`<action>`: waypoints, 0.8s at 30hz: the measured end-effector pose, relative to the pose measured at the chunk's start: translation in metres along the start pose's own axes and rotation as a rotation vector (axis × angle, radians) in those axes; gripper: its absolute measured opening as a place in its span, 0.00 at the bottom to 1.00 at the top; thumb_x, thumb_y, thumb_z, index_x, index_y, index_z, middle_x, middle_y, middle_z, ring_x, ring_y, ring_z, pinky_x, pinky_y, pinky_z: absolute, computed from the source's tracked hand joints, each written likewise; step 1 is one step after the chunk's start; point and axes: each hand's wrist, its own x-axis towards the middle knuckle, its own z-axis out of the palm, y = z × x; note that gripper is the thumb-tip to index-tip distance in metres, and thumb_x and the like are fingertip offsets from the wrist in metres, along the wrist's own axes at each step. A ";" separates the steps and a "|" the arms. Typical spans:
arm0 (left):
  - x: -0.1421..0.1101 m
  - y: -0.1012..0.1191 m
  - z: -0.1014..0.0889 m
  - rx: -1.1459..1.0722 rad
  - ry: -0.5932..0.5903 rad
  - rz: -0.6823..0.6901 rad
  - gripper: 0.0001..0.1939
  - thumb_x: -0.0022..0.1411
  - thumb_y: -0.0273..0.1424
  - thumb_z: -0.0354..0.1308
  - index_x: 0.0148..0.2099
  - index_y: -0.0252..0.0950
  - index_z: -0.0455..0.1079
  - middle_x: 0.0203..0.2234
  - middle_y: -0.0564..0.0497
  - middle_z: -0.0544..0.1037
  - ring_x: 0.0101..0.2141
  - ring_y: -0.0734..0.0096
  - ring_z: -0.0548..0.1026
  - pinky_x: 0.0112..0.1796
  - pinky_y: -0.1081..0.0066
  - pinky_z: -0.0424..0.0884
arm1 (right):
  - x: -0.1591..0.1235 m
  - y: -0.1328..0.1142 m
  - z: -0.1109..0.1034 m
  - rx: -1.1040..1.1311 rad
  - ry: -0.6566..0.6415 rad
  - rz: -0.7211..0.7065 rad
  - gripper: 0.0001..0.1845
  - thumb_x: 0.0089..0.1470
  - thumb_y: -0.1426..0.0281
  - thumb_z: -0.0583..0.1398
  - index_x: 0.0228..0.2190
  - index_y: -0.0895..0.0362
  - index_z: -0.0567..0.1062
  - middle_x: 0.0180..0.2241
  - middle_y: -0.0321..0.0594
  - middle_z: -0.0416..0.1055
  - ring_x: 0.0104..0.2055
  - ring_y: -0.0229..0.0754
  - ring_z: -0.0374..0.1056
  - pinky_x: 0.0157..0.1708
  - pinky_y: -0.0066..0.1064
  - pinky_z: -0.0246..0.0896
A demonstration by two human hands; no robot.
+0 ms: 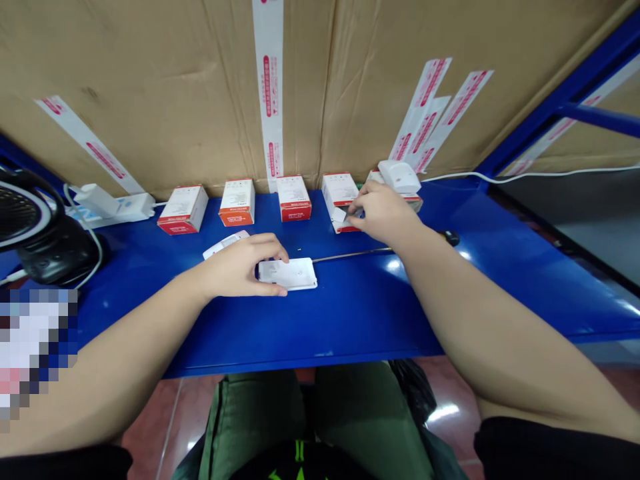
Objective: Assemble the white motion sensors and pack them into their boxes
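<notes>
My left hand [240, 267] grips a flat white plastic device [295, 275] by its edges, on the blue metal table [310, 333]. A similar white device [226, 244] lies just beyond that hand. My right hand [380, 213] pinches a small white paper piece [340, 215] at a white-and-red box [339, 193], whose end looks open. Behind that hand, another white device [399, 177] rests on a further box [406, 200]. A thin screwdriver [360, 254] with a black handle lies below my right wrist, not held.
Several more white-and-red boxes [237, 202] stand in a row along the back, against a taped cardboard wall [150, 87]. At the left are a power strip [115, 208] with a white adapter and a black fan [37, 223]. A white cable [550, 175] runs off to the right.
</notes>
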 end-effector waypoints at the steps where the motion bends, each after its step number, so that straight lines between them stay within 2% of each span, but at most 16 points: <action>1: -0.001 0.000 -0.002 0.015 0.030 -0.005 0.18 0.67 0.46 0.68 0.47 0.37 0.77 0.39 0.48 0.80 0.38 0.64 0.79 0.40 0.67 0.74 | 0.000 0.000 -0.001 -0.001 -0.009 0.001 0.08 0.55 0.73 0.67 0.34 0.54 0.88 0.43 0.50 0.75 0.49 0.57 0.74 0.56 0.54 0.72; 5: -0.006 -0.003 -0.012 0.084 0.183 -0.046 0.11 0.71 0.38 0.61 0.44 0.36 0.76 0.33 0.51 0.78 0.34 0.68 0.77 0.36 0.70 0.72 | -0.002 0.004 -0.010 0.000 -0.055 0.002 0.09 0.56 0.70 0.66 0.35 0.54 0.88 0.43 0.49 0.76 0.47 0.56 0.74 0.51 0.51 0.72; 8: -0.007 -0.005 -0.015 0.102 0.198 -0.061 0.10 0.71 0.36 0.59 0.40 0.36 0.76 0.29 0.53 0.77 0.30 0.71 0.76 0.34 0.70 0.71 | -0.004 0.010 -0.024 -0.013 -0.002 0.072 0.11 0.59 0.70 0.64 0.38 0.54 0.88 0.42 0.49 0.78 0.46 0.56 0.75 0.49 0.49 0.70; 11: -0.007 -0.007 -0.015 0.087 0.164 -0.082 0.11 0.71 0.35 0.57 0.38 0.36 0.76 0.28 0.53 0.77 0.27 0.73 0.74 0.32 0.71 0.69 | -0.006 0.013 -0.034 -0.101 0.084 0.246 0.16 0.60 0.71 0.62 0.46 0.55 0.87 0.47 0.52 0.80 0.54 0.64 0.73 0.54 0.54 0.67; 14: -0.007 -0.009 -0.014 0.065 0.145 -0.080 0.11 0.70 0.35 0.58 0.37 0.36 0.76 0.27 0.54 0.77 0.26 0.74 0.73 0.30 0.72 0.68 | -0.007 0.011 -0.032 -0.217 0.079 0.349 0.17 0.60 0.69 0.64 0.49 0.56 0.87 0.56 0.55 0.78 0.63 0.72 0.65 0.59 0.61 0.63; 19: -0.007 -0.013 -0.015 0.049 0.126 -0.084 0.11 0.69 0.36 0.58 0.36 0.36 0.76 0.25 0.54 0.76 0.25 0.75 0.72 0.28 0.73 0.67 | -0.001 0.011 -0.010 -0.374 0.047 0.257 0.20 0.59 0.60 0.69 0.50 0.58 0.87 0.58 0.59 0.75 0.63 0.75 0.61 0.57 0.65 0.57; 24: -0.008 -0.017 -0.015 0.052 0.121 -0.075 0.10 0.68 0.35 0.58 0.36 0.37 0.76 0.25 0.54 0.76 0.25 0.75 0.72 0.28 0.74 0.68 | 0.016 0.022 -0.003 -0.455 0.032 0.031 0.13 0.61 0.65 0.67 0.43 0.58 0.88 0.54 0.56 0.77 0.62 0.73 0.61 0.58 0.62 0.56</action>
